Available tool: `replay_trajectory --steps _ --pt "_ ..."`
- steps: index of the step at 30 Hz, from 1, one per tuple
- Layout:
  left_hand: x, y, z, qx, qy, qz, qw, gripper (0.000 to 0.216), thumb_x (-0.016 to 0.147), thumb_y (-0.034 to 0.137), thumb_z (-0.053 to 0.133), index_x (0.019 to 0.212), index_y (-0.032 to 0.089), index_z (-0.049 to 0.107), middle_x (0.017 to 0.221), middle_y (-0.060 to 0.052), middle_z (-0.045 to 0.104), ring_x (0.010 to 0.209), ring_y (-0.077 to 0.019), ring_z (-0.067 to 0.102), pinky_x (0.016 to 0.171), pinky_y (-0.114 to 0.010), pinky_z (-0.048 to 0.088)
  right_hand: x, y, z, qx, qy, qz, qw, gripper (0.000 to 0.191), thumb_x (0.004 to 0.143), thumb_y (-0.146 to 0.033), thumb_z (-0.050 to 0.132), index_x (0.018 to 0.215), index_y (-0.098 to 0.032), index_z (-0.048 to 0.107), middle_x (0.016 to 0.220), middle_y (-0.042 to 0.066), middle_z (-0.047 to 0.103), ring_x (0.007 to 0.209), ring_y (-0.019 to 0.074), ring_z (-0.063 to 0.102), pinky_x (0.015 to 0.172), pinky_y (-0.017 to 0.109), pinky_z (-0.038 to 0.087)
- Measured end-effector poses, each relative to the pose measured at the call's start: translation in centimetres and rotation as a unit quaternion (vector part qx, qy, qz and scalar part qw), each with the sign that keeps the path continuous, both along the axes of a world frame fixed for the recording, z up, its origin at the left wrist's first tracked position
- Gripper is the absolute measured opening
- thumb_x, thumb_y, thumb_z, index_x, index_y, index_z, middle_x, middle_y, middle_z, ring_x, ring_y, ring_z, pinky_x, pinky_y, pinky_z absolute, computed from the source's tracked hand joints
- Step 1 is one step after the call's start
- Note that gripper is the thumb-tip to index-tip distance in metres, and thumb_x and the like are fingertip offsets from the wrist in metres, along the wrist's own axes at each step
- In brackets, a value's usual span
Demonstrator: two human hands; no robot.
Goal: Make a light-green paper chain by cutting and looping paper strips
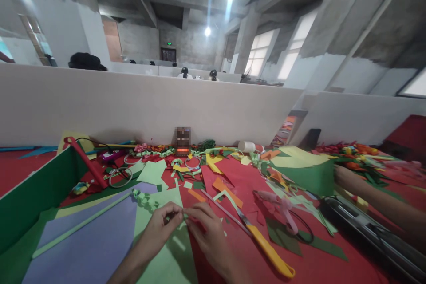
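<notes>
My left hand (168, 221) and my right hand (207, 227) meet fingertip to fingertip over a light green paper sheet (159, 255). Both are closed in a pinch on what looks like a small light green paper piece (184, 215), mostly hidden by the fingers. Left of them, a long green paper stick (81, 225) with curled green paper (145, 198) at its upper end lies across a purple sheet (100, 248). To the right of my right hand lies a yellow-handled utility knife (266, 246), and beyond it a pink glue gun (281, 206).
Paper scraps in several colours cover the red table surface (319, 264). A phone (183, 142) stands against the white partition (149, 104). A green box wall (40, 182) rises at left. At right, another person's arm (372, 195) reaches in beside a black device (369, 230).
</notes>
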State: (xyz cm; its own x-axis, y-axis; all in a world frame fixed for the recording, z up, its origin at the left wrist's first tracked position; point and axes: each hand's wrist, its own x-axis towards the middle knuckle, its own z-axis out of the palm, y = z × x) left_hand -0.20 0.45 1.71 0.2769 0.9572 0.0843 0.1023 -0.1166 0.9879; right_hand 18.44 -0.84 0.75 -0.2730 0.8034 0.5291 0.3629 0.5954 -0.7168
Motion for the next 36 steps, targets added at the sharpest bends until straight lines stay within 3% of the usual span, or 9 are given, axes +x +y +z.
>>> replay_trajectory --steps 10,16,21,24,28,36 --pt "0.0 0.1 0.1 -0.04 -0.035 -0.013 0.998 0.041 0.084 0.058 0.067 0.08 0.018 0.071 0.079 -0.003 0.064 0.078 -0.0202 0.056 0.073 -0.029 0.043 -0.1 0.1 -0.7 0.043 -0.005 -0.025 0.999 0.02 0.098 -0.024 0.062 0.113 -0.029 0.074 0.097 0.006 0.071 0.089 0.0209 0.068 0.077 0.032 0.057" --pt "0.1 0.2 0.2 -0.085 -0.054 -0.001 0.995 0.048 0.077 0.065 0.07 0.075 0.017 0.067 0.065 0.004 0.047 0.06 -0.013 0.037 0.056 -0.024 0.03 -0.1 0.5 -1.2 0.1 -0.031 -0.059 0.993 0.028 0.095 -0.018 0.063 0.122 -0.028 0.068 0.101 0.006 0.072 0.089 0.0214 0.068 0.078 0.033 0.055" --pt "0.6 0.0 0.1 -0.116 -0.067 0.01 0.991 0.051 0.074 0.068 0.071 0.077 0.018 0.065 0.063 0.006 0.039 0.057 -0.0116 0.03 0.053 -0.023 0.026 0.1 1.3 -0.6 0.17 -0.118 -0.092 0.974 0.018 0.092 -0.014 0.062 0.104 -0.025 0.069 0.088 0.003 0.073 0.078 0.022 0.066 0.073 0.036 0.048" --pt "0.9 0.0 -0.2 -0.102 -0.054 0.013 0.993 0.05 0.074 0.068 0.071 0.076 0.018 0.065 0.064 0.005 0.044 0.058 -0.0127 0.036 0.055 -0.024 0.03 0.0 1.4 -0.9 0.172 -0.114 -0.11 0.972 0.016 0.091 -0.012 0.061 0.096 -0.025 0.068 0.081 0.001 0.071 0.073 0.0205 0.064 0.071 0.035 0.045" --pt "1.0 -0.1 -0.8 -0.046 -0.028 0.02 0.998 0.044 0.08 0.061 0.07 0.075 0.018 0.068 0.072 -0.001 0.06 0.072 -0.0184 0.053 0.069 -0.027 0.041 -0.1 1.2 -1.3 0.148 -0.092 -0.131 0.976 0.014 0.091 -0.012 0.061 0.089 -0.024 0.067 0.075 0.0 0.068 0.071 0.019 0.063 0.07 0.033 0.044" --pt "0.9 -0.5 -0.6 -0.012 0.015 0.027 0.999 0.036 0.085 0.053 0.067 0.077 0.018 0.071 0.075 -0.003 0.063 0.074 -0.0204 0.057 0.07 -0.028 0.044 0.1 0.9 -0.8 0.109 -0.083 -0.14 0.981 0.015 0.089 -0.012 0.062 0.079 -0.023 0.064 0.073 -0.001 0.065 0.07 0.0181 0.061 0.073 0.033 0.045"
